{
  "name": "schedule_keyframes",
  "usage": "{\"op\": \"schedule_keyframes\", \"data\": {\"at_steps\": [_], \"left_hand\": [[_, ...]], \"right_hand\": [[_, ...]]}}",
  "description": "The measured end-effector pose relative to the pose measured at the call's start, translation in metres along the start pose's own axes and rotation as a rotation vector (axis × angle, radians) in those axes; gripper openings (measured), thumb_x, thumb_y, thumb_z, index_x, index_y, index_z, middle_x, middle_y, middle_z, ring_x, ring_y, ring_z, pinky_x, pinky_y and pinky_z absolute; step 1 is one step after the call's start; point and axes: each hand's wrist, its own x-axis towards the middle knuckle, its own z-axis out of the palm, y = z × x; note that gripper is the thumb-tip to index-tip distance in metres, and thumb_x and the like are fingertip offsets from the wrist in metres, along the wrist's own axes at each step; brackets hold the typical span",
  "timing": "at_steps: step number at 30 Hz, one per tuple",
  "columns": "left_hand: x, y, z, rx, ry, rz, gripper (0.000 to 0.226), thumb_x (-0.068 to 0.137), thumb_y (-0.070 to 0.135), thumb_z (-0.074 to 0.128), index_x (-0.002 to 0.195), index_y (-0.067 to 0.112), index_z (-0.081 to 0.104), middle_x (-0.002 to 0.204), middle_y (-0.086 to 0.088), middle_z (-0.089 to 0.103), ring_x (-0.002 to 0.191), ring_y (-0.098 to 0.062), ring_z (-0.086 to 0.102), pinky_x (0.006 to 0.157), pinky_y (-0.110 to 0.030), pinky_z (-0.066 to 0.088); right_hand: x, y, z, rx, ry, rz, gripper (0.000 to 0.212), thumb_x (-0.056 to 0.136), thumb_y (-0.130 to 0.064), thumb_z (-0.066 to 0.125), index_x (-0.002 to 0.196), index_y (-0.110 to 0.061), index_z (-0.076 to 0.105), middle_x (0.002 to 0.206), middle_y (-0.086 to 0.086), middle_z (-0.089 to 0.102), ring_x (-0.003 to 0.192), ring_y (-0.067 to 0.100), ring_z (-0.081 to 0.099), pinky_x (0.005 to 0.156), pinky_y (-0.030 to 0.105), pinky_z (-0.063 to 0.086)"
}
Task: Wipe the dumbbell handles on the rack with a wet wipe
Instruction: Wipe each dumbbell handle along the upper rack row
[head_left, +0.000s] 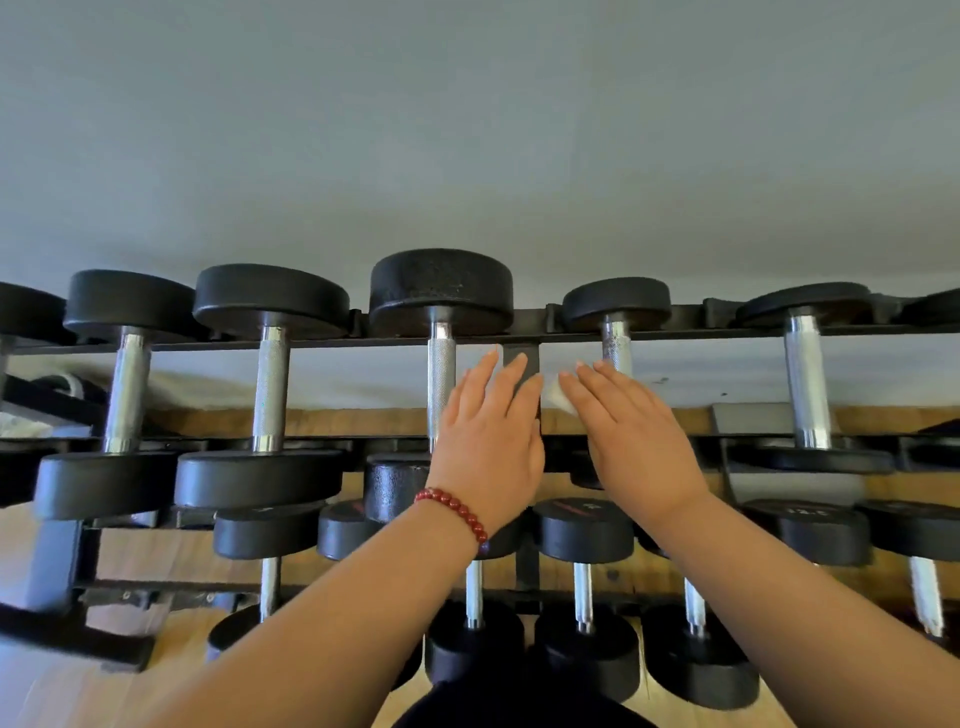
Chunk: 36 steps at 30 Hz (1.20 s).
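Rack (322, 343): two tiers of black dumbbells | left hand (488, 441): flat, fingers straight, empty, beside centre handle (441, 374) | right hand (634, 431): fingers straight, over wet wipe (563, 399), which peeks out between the hands | bead bracelet (454, 506): left wrist

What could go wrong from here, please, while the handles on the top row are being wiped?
The wet wipe only peeks from under the right hand's straight fingers, seemingly not pinched, so it might drop through the rack. The left hand's bead bracelet hangs near the dumbbell heads and could snag.
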Motion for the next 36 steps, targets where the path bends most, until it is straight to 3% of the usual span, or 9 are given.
{"op": "schedule_keyframes", "data": {"at_steps": [5,10,19,24,28,33,36], "left_hand": [[-0.019,-0.001,-0.001,0.053,-0.07,0.09,0.052,0.096,0.026,0.05,0.145,0.014,0.04,0.154,-0.006,0.036,0.147,-0.027,0.02,0.116,-0.039,0.007],[-0.028,0.003,0.003,0.023,-0.12,0.134,0.053,0.101,0.03,0.036,0.152,0.018,0.026,0.159,-0.002,0.022,0.15,-0.022,0.006,0.12,-0.038,0.001],[-0.02,0.018,0.01,-0.03,-0.127,0.022,0.052,0.102,0.032,0.033,0.152,0.021,0.024,0.159,0.003,0.022,0.149,-0.019,0.006,0.12,-0.036,-0.001],[-0.006,0.037,0.028,-0.05,-0.13,-0.049,0.051,0.103,0.031,0.032,0.152,0.02,0.025,0.158,0.0,0.025,0.149,-0.019,0.008,0.12,-0.036,0.0],[0.004,0.056,0.05,-0.17,-0.171,-0.188,0.049,0.104,0.033,0.03,0.151,0.02,0.027,0.158,0.002,0.025,0.148,-0.016,0.009,0.12,-0.034,0.004],[0.018,0.068,0.072,-0.32,-0.122,-0.365,0.046,0.104,0.03,0.031,0.147,0.013,0.036,0.153,-0.003,0.036,0.145,-0.019,0.021,0.119,-0.032,0.015],[0.02,0.072,0.08,-0.414,-0.102,-0.445,0.046,0.105,0.03,0.03,0.146,0.012,0.037,0.152,-0.004,0.036,0.144,-0.018,0.021,0.119,-0.031,0.015]], "right_hand": [[-0.027,-0.009,-0.004,-0.017,0.029,0.072,0.07,0.066,0.003,0.079,0.132,-0.005,0.057,0.132,0.015,0.06,0.123,0.034,0.056,0.097,0.049,0.045],[-0.04,-0.01,-0.015,-0.006,0.054,0.166,0.061,0.075,0.006,0.069,0.133,-0.005,0.054,0.135,0.015,0.057,0.124,0.034,0.055,0.097,0.048,0.046],[-0.041,0.015,-0.019,-0.019,0.019,0.129,0.067,0.074,0.008,0.072,0.136,-0.003,0.051,0.139,0.017,0.054,0.13,0.036,0.049,0.096,0.052,0.046],[-0.033,0.039,-0.016,0.025,-0.024,0.041,0.064,0.078,0.005,0.071,0.137,-0.005,0.051,0.14,0.017,0.052,0.131,0.035,0.048,0.099,0.051,0.042],[-0.025,0.069,-0.015,0.079,-0.094,-0.017,0.063,0.086,0.003,0.062,0.144,-0.009,0.042,0.15,0.012,0.04,0.14,0.03,0.036,0.107,0.039,0.023],[0.002,0.1,-0.007,0.052,-0.036,-0.2,0.067,0.069,0.015,0.071,0.132,-0.004,0.057,0.137,0.016,0.055,0.125,0.034,0.053,0.096,0.047,0.041],[0.025,0.11,0.001,0.068,0.027,-0.341,0.063,0.069,0.018,0.067,0.129,-0.001,0.059,0.135,0.017,0.057,0.124,0.035,0.055,0.098,0.046,0.037]]}}
